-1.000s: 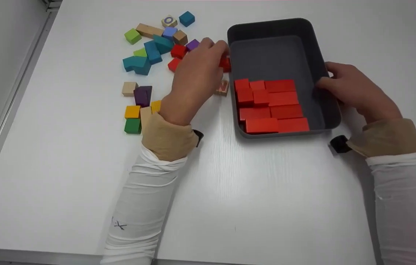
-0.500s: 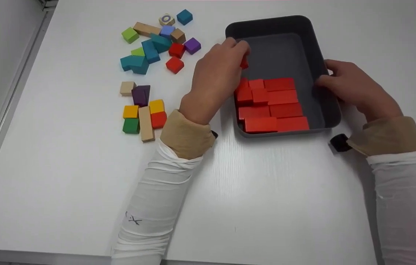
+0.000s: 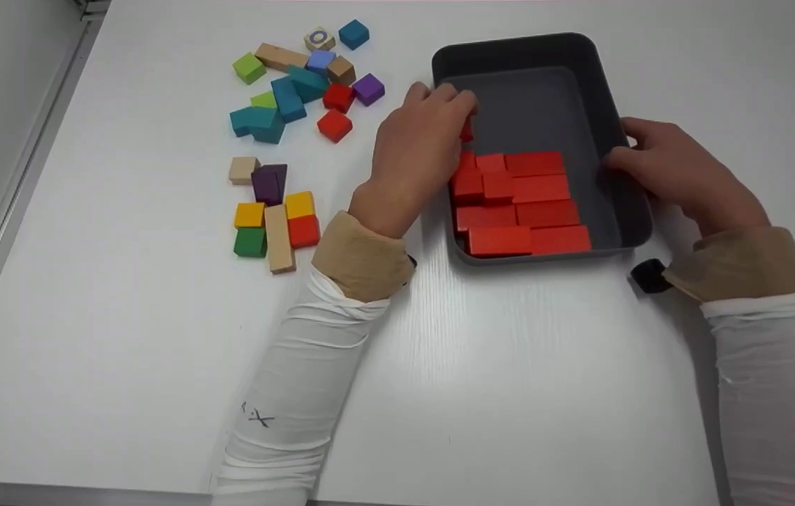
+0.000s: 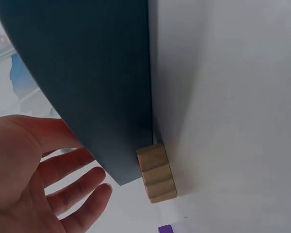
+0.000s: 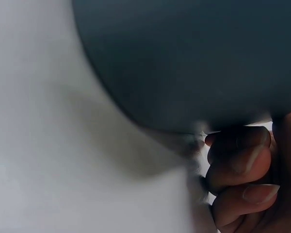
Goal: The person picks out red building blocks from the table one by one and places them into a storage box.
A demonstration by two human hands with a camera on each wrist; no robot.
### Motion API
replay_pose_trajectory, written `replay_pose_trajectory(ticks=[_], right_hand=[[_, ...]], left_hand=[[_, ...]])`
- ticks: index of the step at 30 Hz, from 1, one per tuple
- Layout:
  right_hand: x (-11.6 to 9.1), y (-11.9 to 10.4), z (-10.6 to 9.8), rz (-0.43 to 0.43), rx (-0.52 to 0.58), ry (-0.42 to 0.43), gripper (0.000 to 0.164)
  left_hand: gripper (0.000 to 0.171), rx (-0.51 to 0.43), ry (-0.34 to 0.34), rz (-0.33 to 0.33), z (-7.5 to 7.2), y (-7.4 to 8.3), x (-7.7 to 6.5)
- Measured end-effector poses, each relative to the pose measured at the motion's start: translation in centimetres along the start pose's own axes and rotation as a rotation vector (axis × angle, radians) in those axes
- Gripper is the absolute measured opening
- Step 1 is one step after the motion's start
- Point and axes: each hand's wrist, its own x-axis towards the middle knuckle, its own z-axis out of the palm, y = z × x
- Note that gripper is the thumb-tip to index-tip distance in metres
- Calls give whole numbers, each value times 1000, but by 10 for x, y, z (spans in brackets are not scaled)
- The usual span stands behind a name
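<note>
In the head view, my left hand [image 3: 422, 144] reaches over the left wall of a dark grey tray [image 3: 527, 81]. Its fingertips hold a red block [image 3: 467, 130], mostly covered by the fingers, just above the red blocks [image 3: 541, 187] packed in rows in the tray's near part. The left wrist view shows the fingers [image 4: 82, 187] beyond the tray wall [image 4: 102, 87], which hides the held block. My right hand [image 3: 685, 169] grips the tray's right side, thumb at the rim, and the right wrist view shows curled fingers [image 5: 245, 165] against the outer wall.
Loose blocks lie left of the tray, among them a purple cube [image 3: 369, 90], a red block [image 3: 334, 125], a blue cube [image 3: 353, 34] and a green block [image 3: 250, 242]. A wooden block [image 4: 156, 173] stands against the tray's outer left wall.
My left hand has moved right, carrying a red block from beside the tray to over its left wall inside. In the last half second it shifted only slightly. The right hand stays put.
</note>
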Motion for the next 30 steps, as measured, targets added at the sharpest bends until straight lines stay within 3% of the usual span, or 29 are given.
replay_pose_trajectory(ticks=[9,19,26,30], right_hand=[[-3,0,1,1,11,-4,51],[-1,-1,3,4,14,-5,52],[-2,-2,0,-5,38,9,50],[-3,-1,-1,-5,45,4,51]], left_hand=[[56,-34,-192,-34,2,-1,5],[59,-60,-198,-76,4,-7,7],[33,-52,-185,-61,4,-7,8],[31,-48,-199,-57,3,-5,8]])
